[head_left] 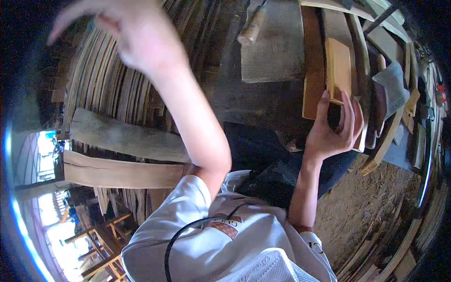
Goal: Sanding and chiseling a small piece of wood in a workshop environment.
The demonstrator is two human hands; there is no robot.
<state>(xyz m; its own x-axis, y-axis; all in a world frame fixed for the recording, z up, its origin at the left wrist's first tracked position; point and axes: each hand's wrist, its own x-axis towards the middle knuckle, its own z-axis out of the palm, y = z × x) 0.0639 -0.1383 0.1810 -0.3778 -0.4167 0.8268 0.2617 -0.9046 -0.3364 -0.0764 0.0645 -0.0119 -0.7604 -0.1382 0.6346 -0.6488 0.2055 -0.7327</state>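
My right hand is closed on the near end of a small light-brown wooden block. The thumb is on its left side and the fingers are on its right. Beneath the block lie wooden boards set side by side. My left hand is raised at the upper left, above a row of stacked thin boards. Motion smears it, but one finger stretches out to the left and nothing shows in its grasp. Part of that hand is cut off by the top edge.
A wooden-handled tool rests on a grey slab at the top middle. Right of the block is a curled grey-blue sheet among wood offcuts. Two wide planks stick out at the left. Shavings cover the floor at lower right.
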